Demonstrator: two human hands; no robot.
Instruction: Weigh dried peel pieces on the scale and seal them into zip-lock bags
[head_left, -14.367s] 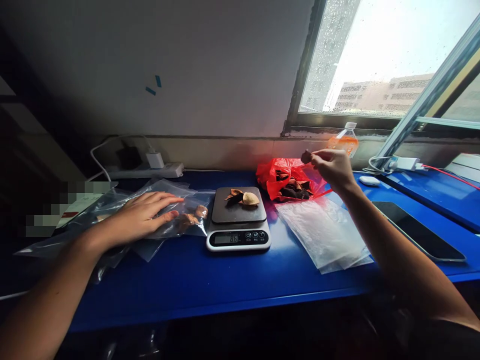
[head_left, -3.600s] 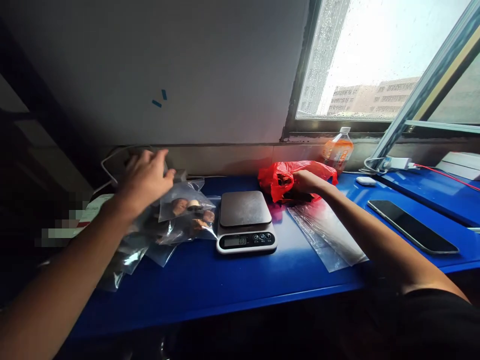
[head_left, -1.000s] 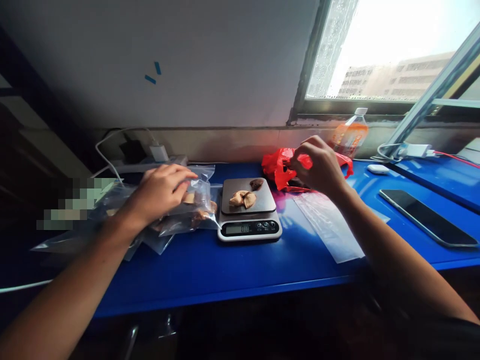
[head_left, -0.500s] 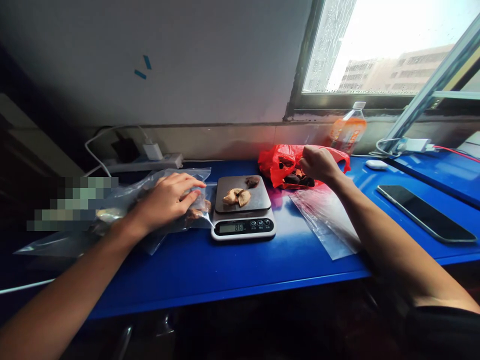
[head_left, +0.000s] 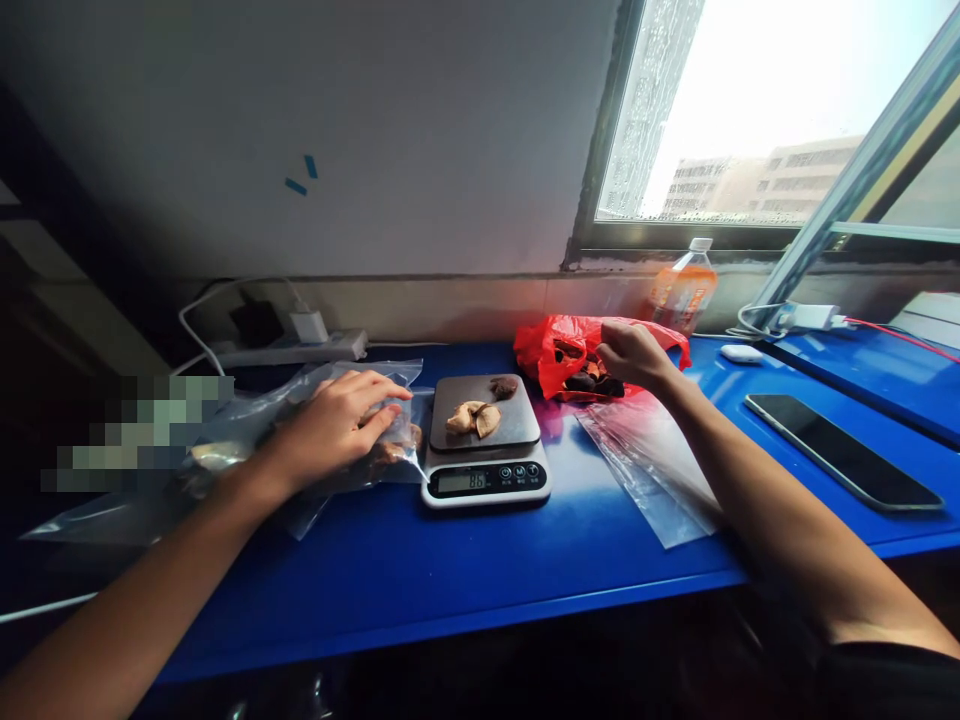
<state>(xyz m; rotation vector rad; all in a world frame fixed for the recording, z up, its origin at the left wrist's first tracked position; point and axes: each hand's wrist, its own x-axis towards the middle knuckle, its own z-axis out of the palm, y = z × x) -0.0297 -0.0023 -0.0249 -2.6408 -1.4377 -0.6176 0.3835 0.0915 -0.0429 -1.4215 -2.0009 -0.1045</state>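
Note:
My left hand (head_left: 346,418) rests with fingers stretched out on clear plastic bags (head_left: 259,400) that hold brownish pieces. Right of it stands a kitchen scale (head_left: 491,488), its display reading about 86, with any decimal point unclear. On the steel plate lie pale dried pieces (head_left: 474,420) and one dark, wrinkled dried piece (head_left: 504,386). My right hand (head_left: 632,356) is closed at the mouth of a red plastic bag (head_left: 534,348) containing dark dried pieces (head_left: 589,380). Its fingertips are hidden, so I cannot make out what they grip.
A flat clear bag (head_left: 649,475) lies under my right forearm. Farther right are a phone (head_left: 844,452) and a small white case (head_left: 741,354). An orange drink bottle (head_left: 684,290) stands behind the red bag. A power strip (head_left: 330,346) runs along the wall.
The whole view has tipped slightly upward, so everything sits lower in the picture. Both hands keep nearly the same places, and the pieces on the scale are unchanged.

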